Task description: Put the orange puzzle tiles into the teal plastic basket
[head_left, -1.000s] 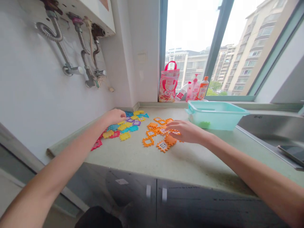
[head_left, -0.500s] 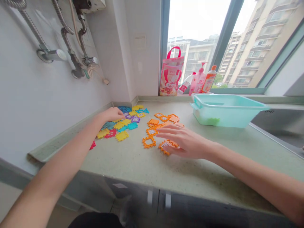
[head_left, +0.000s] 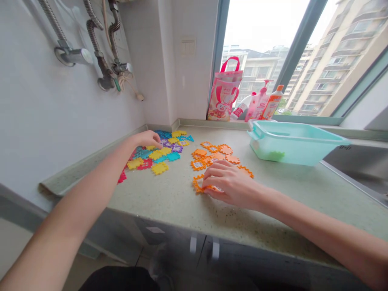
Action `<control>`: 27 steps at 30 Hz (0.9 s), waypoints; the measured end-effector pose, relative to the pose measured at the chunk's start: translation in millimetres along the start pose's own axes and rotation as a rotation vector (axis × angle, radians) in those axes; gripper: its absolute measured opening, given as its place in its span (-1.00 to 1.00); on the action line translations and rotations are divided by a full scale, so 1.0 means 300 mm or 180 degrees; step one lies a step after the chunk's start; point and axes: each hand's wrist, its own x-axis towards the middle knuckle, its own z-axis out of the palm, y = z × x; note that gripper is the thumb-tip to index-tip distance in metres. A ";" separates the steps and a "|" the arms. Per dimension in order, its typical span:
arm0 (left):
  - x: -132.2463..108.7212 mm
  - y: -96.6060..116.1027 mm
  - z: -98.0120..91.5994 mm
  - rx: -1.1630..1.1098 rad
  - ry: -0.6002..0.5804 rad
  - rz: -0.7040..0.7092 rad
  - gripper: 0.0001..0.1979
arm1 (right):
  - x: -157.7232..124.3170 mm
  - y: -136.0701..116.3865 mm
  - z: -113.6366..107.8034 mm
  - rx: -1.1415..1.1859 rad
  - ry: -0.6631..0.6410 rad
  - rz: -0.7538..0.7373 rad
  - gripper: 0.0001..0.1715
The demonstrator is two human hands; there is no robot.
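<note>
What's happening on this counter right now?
A person's right hand is at the near edge of the orange pieces, and the left hand is at the multicoloured pieces. I can't tell if either grips one. The two groups lie apart on the counter; the tub stands to their right.

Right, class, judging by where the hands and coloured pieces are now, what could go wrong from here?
The right hand, low at the near edge of the orange pieces, might knock their cluster apart. The yellow pieces lie crowded among other colours by the left hand, so dragging one could shift its neighbours. The left forearm might brush the nearby red piece.
</note>
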 end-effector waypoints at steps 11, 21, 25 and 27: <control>-0.094 0.218 0.018 -0.0682 0.1471 0.1001 -0.65 | 0.023 0.086 0.046 0.1130 0.0771 0.1464 -0.67; -0.306 0.629 0.226 -0.2612 0.0158 0.2013 -0.61 | 0.010 0.083 -0.041 0.1507 0.1328 0.1529 -0.63; -0.295 0.603 0.219 -0.2081 0.0143 0.2179 -0.66 | 0.007 0.104 -0.031 0.2025 0.1186 0.1607 -0.59; -0.287 0.577 0.207 -0.1431 0.0115 0.2448 -0.70 | -0.001 0.117 -0.028 0.2220 0.1153 0.1701 -0.56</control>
